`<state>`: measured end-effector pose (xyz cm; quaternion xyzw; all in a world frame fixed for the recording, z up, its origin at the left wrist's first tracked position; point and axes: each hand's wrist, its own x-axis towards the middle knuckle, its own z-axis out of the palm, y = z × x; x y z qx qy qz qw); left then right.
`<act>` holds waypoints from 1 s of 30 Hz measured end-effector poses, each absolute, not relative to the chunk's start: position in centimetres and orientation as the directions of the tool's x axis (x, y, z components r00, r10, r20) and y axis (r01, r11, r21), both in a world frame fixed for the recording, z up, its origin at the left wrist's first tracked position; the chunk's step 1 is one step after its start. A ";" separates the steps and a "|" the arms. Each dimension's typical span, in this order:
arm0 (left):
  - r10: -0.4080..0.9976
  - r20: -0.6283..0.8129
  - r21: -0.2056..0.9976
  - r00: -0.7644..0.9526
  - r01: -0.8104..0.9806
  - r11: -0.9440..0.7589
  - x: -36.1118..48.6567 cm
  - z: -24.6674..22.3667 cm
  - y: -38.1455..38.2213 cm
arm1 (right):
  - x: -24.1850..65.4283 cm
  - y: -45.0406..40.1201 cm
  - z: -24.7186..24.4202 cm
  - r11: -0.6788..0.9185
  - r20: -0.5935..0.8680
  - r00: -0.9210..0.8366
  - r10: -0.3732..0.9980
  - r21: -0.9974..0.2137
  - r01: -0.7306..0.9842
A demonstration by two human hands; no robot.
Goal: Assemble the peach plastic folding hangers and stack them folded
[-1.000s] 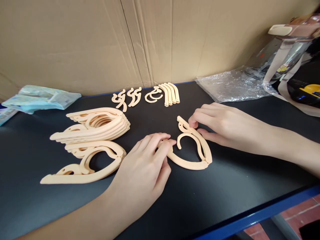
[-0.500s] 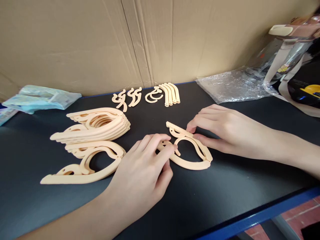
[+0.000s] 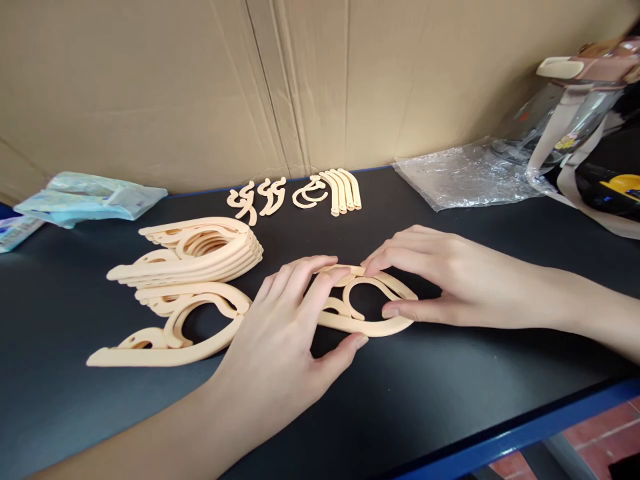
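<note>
A cream plastic folding clothes hanger [image 3: 373, 329] lies folded on the black tabletop between my hands. My left hand [image 3: 283, 333] grips its left end, fingers over the top and thumb at the lower edge, hiding that end. With fingertips on the upper arm and thumb by the lower arm near the joint, my right hand [image 3: 450, 277] holds the other side. Left of my left hand are a stack of folded hangers [image 3: 173, 270] and, closer to me, more folded hangers [image 3: 185, 355], partly covered by that hand.
Along the back lie small curved hook pieces [image 3: 273, 197], a rounded piece [image 3: 303, 203] and several long arm pieces [image 3: 343, 193]. A clear plastic bag [image 3: 450, 177] and a strapped bottle [image 3: 580, 100] stand right. A light blue packet [image 3: 100, 197] sits left. Cardboard [image 3: 200, 87] rises behind.
The hanger's upper arm has swung in toward its lower arm, so it looks more closed. My right thumb has moved to the inner side, and my left thumb has come to the lower edge.
</note>
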<state>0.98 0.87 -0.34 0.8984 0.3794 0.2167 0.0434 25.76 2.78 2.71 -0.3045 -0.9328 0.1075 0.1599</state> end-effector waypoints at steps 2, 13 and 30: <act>0.695 0.335 0.223 0.636 0.663 -0.715 0.9 -0.5 0.9 | 25.6 2.6 2.7 0.792 0.204 -0.779 0.593 -0.326 0.517; 0.690 0.286 0.281 0.665 0.630 -0.724 1.0 -0.2 0.7 | 25.4 2.3 3.0 0.734 0.116 -0.744 0.658 -0.315 0.601; 0.556 0.396 -0.010 0.731 0.609 -0.793 0.6 3.1 -1.1 | 25.5 1.7 3.0 0.918 0.485 -0.779 0.397 -0.214 0.334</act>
